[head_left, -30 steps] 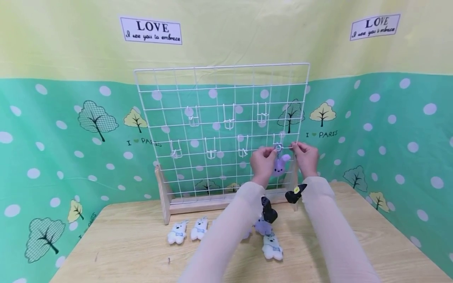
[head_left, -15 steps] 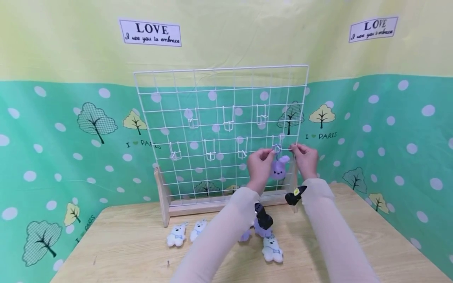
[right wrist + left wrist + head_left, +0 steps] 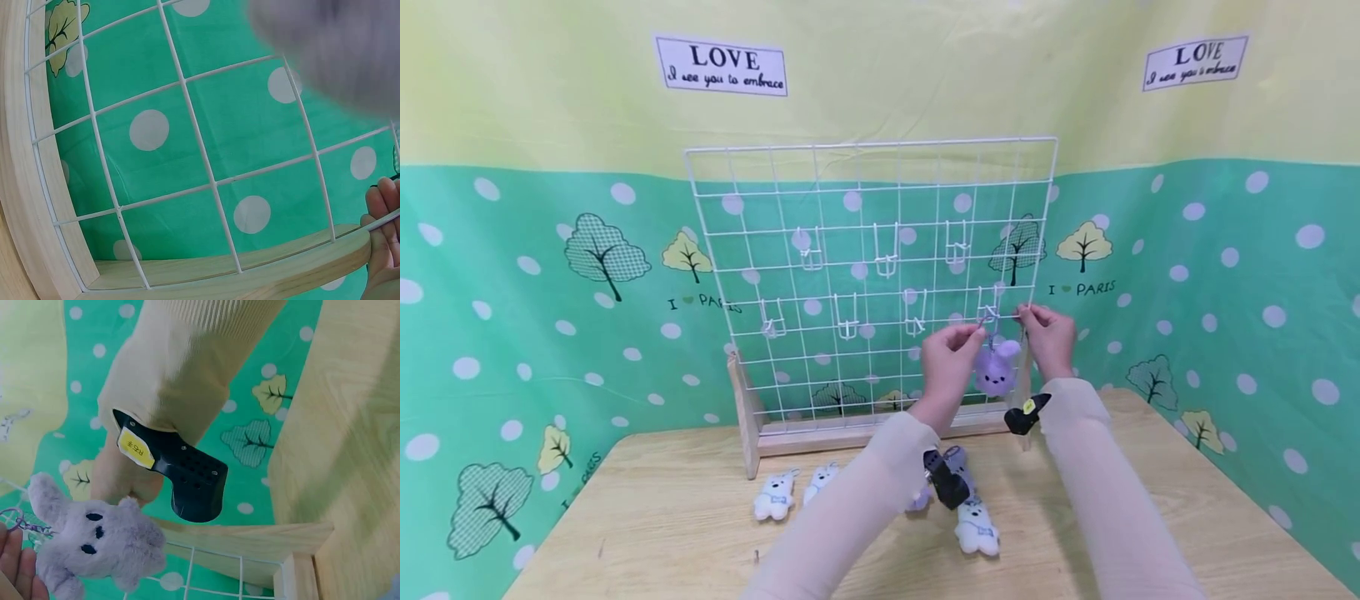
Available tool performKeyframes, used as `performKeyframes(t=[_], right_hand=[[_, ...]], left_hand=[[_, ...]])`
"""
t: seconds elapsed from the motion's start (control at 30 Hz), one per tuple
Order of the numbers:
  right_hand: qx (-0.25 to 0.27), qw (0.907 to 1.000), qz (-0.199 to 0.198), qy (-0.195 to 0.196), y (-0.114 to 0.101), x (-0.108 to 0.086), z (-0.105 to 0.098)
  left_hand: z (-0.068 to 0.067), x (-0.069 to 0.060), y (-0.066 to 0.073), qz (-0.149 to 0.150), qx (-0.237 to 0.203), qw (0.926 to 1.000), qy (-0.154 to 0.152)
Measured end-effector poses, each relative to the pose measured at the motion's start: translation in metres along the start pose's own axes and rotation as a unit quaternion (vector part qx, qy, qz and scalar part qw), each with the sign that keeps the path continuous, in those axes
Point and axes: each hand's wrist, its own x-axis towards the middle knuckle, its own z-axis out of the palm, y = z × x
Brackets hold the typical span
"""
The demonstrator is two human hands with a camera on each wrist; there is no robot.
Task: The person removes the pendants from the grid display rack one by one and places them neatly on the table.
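Observation:
In the head view my left hand [image 3: 946,367] pinches the ring of a purple plush bunny keychain [image 3: 996,372], which hangs from it by a short chain. The ring is close to the lower right wire hook [image 3: 988,307]; I cannot tell whether they touch. The left wrist view shows the bunny's furry face [image 3: 97,540] beside the key ring [image 3: 12,519]. With my right hand [image 3: 1051,343] I grip the right side of the white wire grid rack [image 3: 865,143], just above its wooden post. In the right wrist view, fingers [image 3: 387,212] hold the rack's edge.
Several white hooks, such as one at upper middle [image 3: 886,262], hang on the rack. Before its wooden base [image 3: 850,439] lie white plush keychains [image 3: 772,497] and purple ones [image 3: 958,468], partly hidden by my left sleeve [image 3: 850,508]. A patterned cloth [image 3: 617,333] hangs behind.
My left hand has drawn slightly left and down, and the bunny with its ring hangs lower and looks nearer. The right hand keeps its grip on the rack.

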Motion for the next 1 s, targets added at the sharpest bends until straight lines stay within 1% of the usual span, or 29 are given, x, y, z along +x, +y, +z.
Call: performKeyframes(t=[0.07,0.23,0.3,0.5,0.63,0.77,1.0], right_hand=[[0.001,1.0000,0.004,-0.002,-0.001,-0.001,0.000],[0.000,1.0000,0.003,-0.006,-0.001,-0.003,0.001],[0.001,1.0000,0.002,-0.007,-0.002,-0.003,0.000],[0.000,1.0000,0.002,-0.008,-0.005,-0.005,-0.002],[-0.002,0.9999,-0.001,-0.011,-0.004,-0.005,-0.002],[-0.003,0.9999,-0.006,-0.014,-0.005,-0.005,-0.002],[0.005,0.9998,-0.006,-0.018,-0.005,-0.007,-0.002]], left_hand=[[-0.008,-0.004,0.000,-0.009,-0.005,0.9999,-0.004],[-0.029,-0.014,-0.001,-0.018,-0.026,0.9994,-0.015],[-0.038,-0.019,-0.001,-0.025,-0.026,0.9991,-0.023],[-0.063,-0.034,0.001,-0.047,-0.008,0.9980,-0.042],[-0.080,-0.044,-0.001,-0.056,-0.005,0.9971,-0.051],[-0.095,-0.055,-0.005,-0.059,0.007,0.9968,-0.054],[-0.118,-0.079,-0.012,-0.074,0.035,0.9951,-0.056]])
